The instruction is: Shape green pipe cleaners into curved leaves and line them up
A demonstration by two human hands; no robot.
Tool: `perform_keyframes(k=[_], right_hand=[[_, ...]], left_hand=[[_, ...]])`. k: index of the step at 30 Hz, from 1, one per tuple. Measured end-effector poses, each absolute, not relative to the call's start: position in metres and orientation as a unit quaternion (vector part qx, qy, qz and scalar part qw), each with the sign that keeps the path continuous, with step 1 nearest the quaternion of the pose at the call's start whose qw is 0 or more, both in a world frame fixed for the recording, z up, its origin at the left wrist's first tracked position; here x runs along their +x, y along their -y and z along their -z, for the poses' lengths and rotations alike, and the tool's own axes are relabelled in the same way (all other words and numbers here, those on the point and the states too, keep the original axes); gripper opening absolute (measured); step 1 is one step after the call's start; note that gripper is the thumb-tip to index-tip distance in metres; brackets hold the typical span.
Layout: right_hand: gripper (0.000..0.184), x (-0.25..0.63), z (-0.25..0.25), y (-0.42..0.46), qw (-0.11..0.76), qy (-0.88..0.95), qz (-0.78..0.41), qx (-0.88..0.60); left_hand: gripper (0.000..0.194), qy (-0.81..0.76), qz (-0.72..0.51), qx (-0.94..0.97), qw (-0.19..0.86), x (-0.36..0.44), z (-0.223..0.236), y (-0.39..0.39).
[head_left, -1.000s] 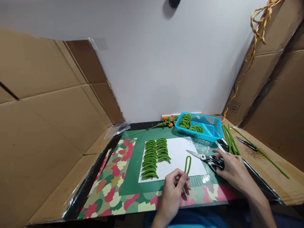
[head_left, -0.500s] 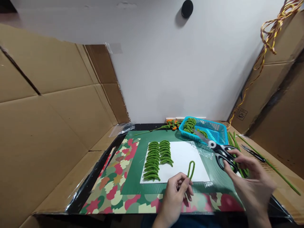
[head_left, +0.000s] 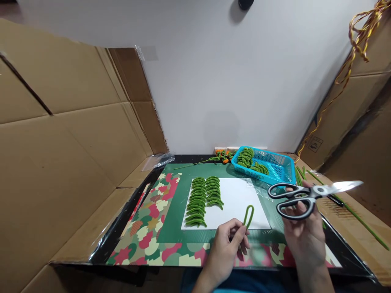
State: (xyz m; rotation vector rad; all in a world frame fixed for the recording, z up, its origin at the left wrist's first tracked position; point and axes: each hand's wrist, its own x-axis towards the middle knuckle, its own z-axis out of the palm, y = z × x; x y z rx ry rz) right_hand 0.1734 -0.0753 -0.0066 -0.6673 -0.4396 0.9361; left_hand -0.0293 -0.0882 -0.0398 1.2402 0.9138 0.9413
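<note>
My left hand (head_left: 231,243) pinches a green pipe cleaner (head_left: 251,217) bent into a narrow loop. The loop stands up from my fingertips over the lower right of a white paper sheet (head_left: 235,199). To the right, my right hand (head_left: 307,230) is turned palm up with fingers through the handles of black-and-grey scissors (head_left: 319,191), whose blades point right and look shut. On the paper, bent green pipe-cleaner pieces (head_left: 196,201) lie stacked in two columns, the left one longer. The lower ends of the loop are hidden by my left fingers.
Behind the paper is a blue plastic basket (head_left: 279,165) with green pieces inside. Orange flowers (head_left: 224,154) on a green stem lie to its left. Straight green pipe cleaners (head_left: 360,221) rest at the right. Cardboard walls (head_left: 91,142) flank the patterned green mat (head_left: 171,236).
My right hand has turned over, so the scissors swing from pointing left toward the basket to pointing right. My left hand keeps the looped pipe cleaner nearly in place. The view has shifted slightly.
</note>
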Motion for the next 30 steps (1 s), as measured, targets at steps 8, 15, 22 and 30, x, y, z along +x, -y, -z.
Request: perform_keyframes(k=[8,15,22,30], right_hand=[[0.067,0.162,0.015,0.067,0.778,0.174,-0.505,-0.331],[0.067,0.159,0.007,0.069,0.767,0.207,-0.526,-0.303],[0.05,0.157,0.001,0.073,0.782,0.215,-0.525,-0.259],[0.063,0.147,0.002,0.08,0.761,0.342,-0.478,-0.274]], left_hand=[[0.046,-0.403,-0.412,0.535,0.618,-0.029,0.039,0.089],[0.045,-0.406,-0.413,0.543,0.608,-0.029,0.039,0.088],[0.045,-0.405,-0.415,0.527,0.621,-0.027,0.036,0.089],[0.038,-0.46,-0.518,0.523,0.497,-0.029,0.035,0.087]])
